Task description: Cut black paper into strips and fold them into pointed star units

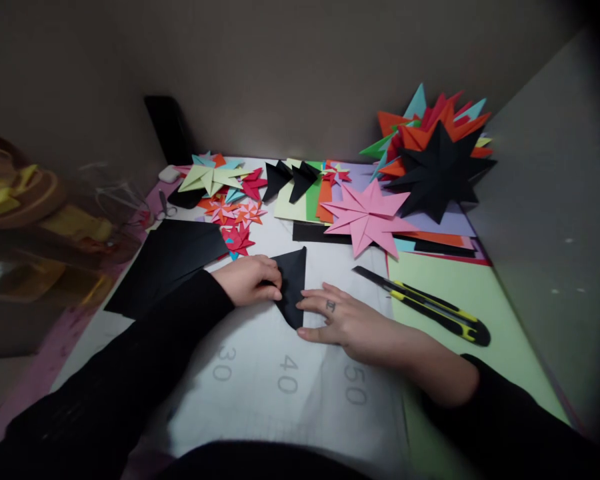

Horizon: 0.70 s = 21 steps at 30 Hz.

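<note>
A folded piece of black paper (294, 283) lies on the white mat (250, 400) in front of me. My left hand (249, 279) holds its left edge, with the fingers curled and the thumb pressed near them. My right hand (347, 319) rests at the paper's right edge, its fingers spread and the fingertips touching the edge. Beyond the paper are two small folded black pieces (277, 179) and a pink paper star (369, 218).
A yellow and black cutter (430, 308) lies right of my right hand on light green paper (480, 400). Black sheets (165, 260) lie at left. Small paper stars (213, 177) sit at back left, a black star (441, 172) and colourful ones at back right. Scissors (164, 203) lie far left.
</note>
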### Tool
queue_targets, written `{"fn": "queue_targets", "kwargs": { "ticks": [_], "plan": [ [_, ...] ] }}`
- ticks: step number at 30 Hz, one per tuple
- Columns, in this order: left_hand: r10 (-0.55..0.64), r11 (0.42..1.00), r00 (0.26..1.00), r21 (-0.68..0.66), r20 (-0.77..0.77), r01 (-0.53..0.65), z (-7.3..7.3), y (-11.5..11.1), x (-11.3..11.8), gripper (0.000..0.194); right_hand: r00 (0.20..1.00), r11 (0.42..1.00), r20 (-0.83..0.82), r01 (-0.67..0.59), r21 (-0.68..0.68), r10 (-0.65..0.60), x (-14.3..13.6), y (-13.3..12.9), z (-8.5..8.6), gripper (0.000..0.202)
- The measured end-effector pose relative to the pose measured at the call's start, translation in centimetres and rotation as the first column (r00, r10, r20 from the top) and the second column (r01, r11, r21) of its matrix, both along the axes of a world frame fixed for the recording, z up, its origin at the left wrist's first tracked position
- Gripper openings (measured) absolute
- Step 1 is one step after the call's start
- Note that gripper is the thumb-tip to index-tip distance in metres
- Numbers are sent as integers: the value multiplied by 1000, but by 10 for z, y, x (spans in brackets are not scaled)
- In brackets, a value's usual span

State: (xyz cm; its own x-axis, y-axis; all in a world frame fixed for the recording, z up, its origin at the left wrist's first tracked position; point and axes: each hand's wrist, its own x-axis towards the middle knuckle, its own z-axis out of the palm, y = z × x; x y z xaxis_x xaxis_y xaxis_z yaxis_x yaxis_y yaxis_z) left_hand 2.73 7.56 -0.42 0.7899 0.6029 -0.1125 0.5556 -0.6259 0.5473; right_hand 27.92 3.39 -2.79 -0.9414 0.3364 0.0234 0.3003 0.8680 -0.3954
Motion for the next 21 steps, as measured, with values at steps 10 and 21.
{"fn": "queue_targets", "kwargs": {
  "ticks": [10,21],
  "plan": [
    [128,981,970,167,-207,-94,-2,-3,17,18,982,999,-189,-31,-17,28,1,0,-12,42],
    [199,933,943,346,-266,-100,-1,-10,26,21,983,999,-185,-3,-47,-5,0,-1,-12,41]
  ]
}}
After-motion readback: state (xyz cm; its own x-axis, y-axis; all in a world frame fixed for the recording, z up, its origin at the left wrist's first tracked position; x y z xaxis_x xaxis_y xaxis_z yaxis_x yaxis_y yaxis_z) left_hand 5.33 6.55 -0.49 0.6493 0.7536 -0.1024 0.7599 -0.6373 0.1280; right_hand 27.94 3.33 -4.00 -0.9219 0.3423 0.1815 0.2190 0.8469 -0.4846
